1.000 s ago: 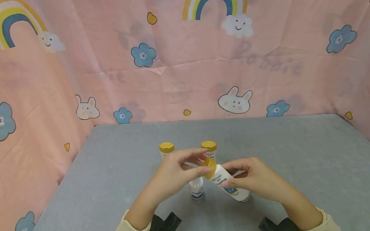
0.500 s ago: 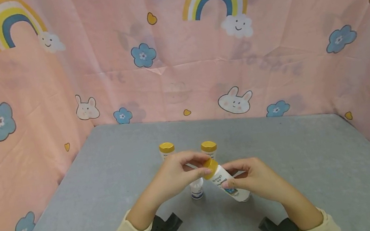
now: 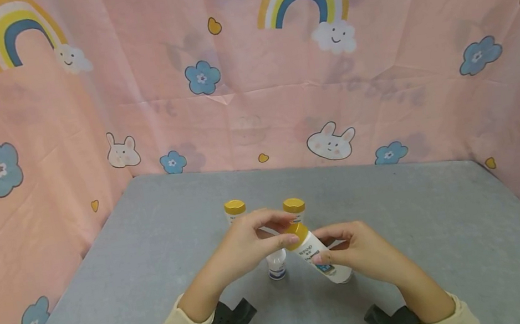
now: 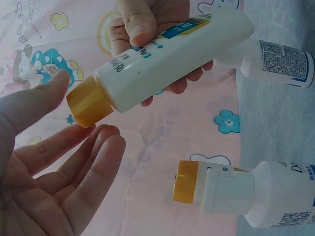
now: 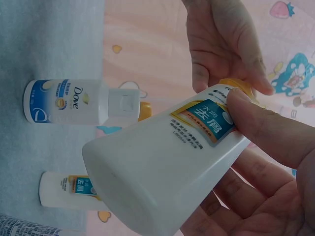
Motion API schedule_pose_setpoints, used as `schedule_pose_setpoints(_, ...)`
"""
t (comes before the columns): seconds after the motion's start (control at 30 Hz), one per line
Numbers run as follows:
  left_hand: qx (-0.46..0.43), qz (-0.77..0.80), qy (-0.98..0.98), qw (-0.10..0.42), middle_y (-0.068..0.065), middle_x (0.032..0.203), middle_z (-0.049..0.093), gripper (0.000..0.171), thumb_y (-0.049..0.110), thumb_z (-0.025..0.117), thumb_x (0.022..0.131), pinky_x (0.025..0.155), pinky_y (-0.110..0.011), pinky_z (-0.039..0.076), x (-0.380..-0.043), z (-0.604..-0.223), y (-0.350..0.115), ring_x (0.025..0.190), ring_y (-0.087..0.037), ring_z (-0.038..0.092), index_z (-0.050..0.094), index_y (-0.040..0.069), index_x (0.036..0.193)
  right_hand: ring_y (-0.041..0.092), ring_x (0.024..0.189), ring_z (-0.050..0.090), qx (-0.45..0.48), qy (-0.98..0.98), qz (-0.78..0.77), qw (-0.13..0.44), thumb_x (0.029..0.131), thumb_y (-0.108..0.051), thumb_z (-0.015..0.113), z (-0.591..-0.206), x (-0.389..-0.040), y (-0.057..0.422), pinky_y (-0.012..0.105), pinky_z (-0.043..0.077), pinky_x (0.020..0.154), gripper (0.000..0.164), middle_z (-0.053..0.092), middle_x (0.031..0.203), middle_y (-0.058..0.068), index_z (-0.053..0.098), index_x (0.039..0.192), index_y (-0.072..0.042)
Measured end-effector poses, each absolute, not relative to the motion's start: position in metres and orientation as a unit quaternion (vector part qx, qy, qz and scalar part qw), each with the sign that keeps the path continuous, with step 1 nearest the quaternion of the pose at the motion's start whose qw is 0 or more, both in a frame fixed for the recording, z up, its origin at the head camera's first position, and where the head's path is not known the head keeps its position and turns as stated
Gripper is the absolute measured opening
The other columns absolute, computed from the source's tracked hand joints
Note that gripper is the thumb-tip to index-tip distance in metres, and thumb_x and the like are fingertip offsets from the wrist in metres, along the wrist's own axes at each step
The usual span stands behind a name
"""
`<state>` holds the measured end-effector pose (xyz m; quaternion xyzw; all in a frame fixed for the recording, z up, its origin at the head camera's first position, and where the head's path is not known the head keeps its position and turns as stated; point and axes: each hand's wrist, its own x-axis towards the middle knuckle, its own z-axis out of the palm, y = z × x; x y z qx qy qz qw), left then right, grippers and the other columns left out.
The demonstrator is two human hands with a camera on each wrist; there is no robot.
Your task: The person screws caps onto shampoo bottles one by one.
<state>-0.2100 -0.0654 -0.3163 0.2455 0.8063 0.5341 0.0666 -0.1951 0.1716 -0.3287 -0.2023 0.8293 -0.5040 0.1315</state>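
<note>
My right hand (image 3: pixel 361 250) grips a white shampoo bottle (image 3: pixel 339 273) round its middle, thumb on the label side. The bottle leans, its yellow cap (image 3: pixel 301 230) up towards my left. At that cap is my left hand (image 3: pixel 244 245), thumb and index finger pinching its edges. In the left wrist view the other left fingers (image 4: pixel 106 177) curve loosely below the cap (image 4: pixel 90 102). The right wrist view shows the teal and orange label (image 5: pixel 206 120) and the bottle's base tipped towards the camera.
Two yellow-capped bottles (image 3: pixel 235 207) (image 3: pixel 294 205) stand behind my hands. Nearer is a small white bottle (image 3: pixel 277 267), partly under my left hand. A Dove bottle (image 5: pixel 66 101) shows in the right wrist view. Beyond the grey table (image 3: pixel 431 226) hangs a patterned pink cloth (image 3: pixel 252 112).
The yellow cap and my left fingertips have shifted slightly. My right hand keeps its hold on the shampoo bottle in about the same place, and the standing bottles have not moved.
</note>
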Motion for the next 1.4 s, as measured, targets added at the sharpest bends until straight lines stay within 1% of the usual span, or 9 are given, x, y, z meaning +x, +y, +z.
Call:
schedule_pose_setpoints(0.17,0.25,0.519,0.815,0.066,0.002,0.106,0.071,0.025,0.02,0.076,0.088,0.082,-0.023,0.056,-0.21,-0.3172,-0.0641,0.096,-0.011,0.064,0.073,0.014,0.112,0.02,0.088,0.069,-0.206,0.828,-0.505,0.131,0.089,-0.02,0.075,-0.3291,-0.1954,0.1721,0.033,0.061,0.071,0.039,0.071,0.108,0.018,0.068,0.12,0.003)
schedule_pose_setpoints(0.37,0.272,0.513,0.812,0.058,0.0,0.11,0.071,0.024,0.017,0.076,0.089,0.083,-0.022,0.056,-0.2098,-0.3169,-0.0645,0.097,-0.012,0.065,0.073,0.012,0.112,0.019,0.088,0.069,-0.211,0.823,-0.51,0.136,0.089,-0.02,0.075,-0.3294,-0.1956,0.173,0.031,0.061,0.07,0.04,0.071,0.107,0.018,0.068,0.121,0.003)
schedule_pose_setpoints(0.5,0.282,0.514,0.808,0.054,-0.002,0.113,0.071,0.028,0.016,0.076,0.088,0.086,-0.022,0.056,-0.2094,-0.3156,-0.0649,0.101,-0.014,0.066,0.073,0.011,0.115,0.02,0.088,0.069,-0.215,0.821,-0.512,0.135,0.089,-0.019,0.075,-0.3292,-0.1955,0.1734,0.03,0.061,0.071,0.04,0.071,0.106,0.018,0.068,0.121,0.004)
schedule_pose_setpoints(0.67,0.264,0.529,0.805,0.046,-0.004,0.115,0.07,0.036,0.018,0.079,0.085,0.09,-0.024,0.056,-0.2086,-0.3132,-0.0663,0.104,-0.015,0.066,0.07,0.011,0.12,0.02,0.091,0.068,-0.211,0.825,-0.508,0.128,0.09,-0.018,0.075,-0.3287,-0.1955,0.1733,0.031,0.061,0.073,0.039,0.071,0.108,0.018,0.068,0.121,0.004)
schedule_pose_setpoints(0.87,0.26,0.532,0.805,0.04,-0.001,0.108,0.072,0.029,0.02,0.08,0.084,0.084,-0.024,0.057,-0.2104,-0.3155,-0.0657,0.096,-0.011,0.066,0.074,0.013,0.112,0.02,0.091,0.069,-0.209,0.826,-0.507,0.131,0.09,-0.019,0.075,-0.3279,-0.1956,0.1732,0.033,0.06,0.073,0.039,0.071,0.109,0.018,0.068,0.121,0.003)
schedule_pose_setpoints(0.97,0.265,0.527,0.806,0.042,0.0,0.107,0.073,0.027,0.02,0.079,0.086,0.083,-0.023,0.056,-0.2114,-0.3176,-0.0647,0.095,-0.011,0.065,0.074,0.013,0.111,0.02,0.089,0.069,-0.208,0.826,-0.507,0.133,0.089,-0.02,0.075,-0.3278,-0.1954,0.1732,0.033,0.061,0.072,0.039,0.071,0.108,0.018,0.068,0.121,0.003)
schedule_pose_setpoints(1.1,0.276,0.525,0.804,0.044,-0.001,0.11,0.072,0.025,0.018,0.077,0.087,0.084,-0.022,0.057,-0.2112,-0.3183,-0.0643,0.098,-0.012,0.065,0.074,0.012,0.111,0.019,0.088,0.069,-0.208,0.825,-0.507,0.135,0.089,-0.02,0.075,-0.3279,-0.1954,0.1737,0.033,0.061,0.072,0.04,0.071,0.106,0.017,0.068,0.122,0.003)
schedule_pose_setpoints(1.27,0.288,0.521,0.802,0.053,-0.003,0.114,0.071,0.027,0.015,0.074,0.089,0.088,-0.022,0.056,-0.2098,-0.3167,-0.0651,0.104,-0.015,0.066,0.073,0.01,0.116,0.02,0.089,0.068,-0.217,0.823,-0.509,0.13,0.089,-0.02,0.075,-0.3278,-0.1954,0.1745,0.03,0.06,0.072,0.04,0.071,0.106,0.017,0.068,0.121,0.003)
schedule_pose_setpoints(1.4,0.283,0.52,0.804,0.052,-0.005,0.124,0.068,0.039,0.016,0.077,0.087,0.095,-0.024,0.054,-0.2084,-0.3142,-0.0659,0.113,-0.022,0.065,0.068,0.009,0.125,0.021,0.089,0.068,-0.217,0.819,-0.515,0.128,0.089,-0.019,0.075,-0.3279,-0.1955,0.1749,0.029,0.06,0.072,0.04,0.072,0.105,0.017,0.068,0.121,0.004)
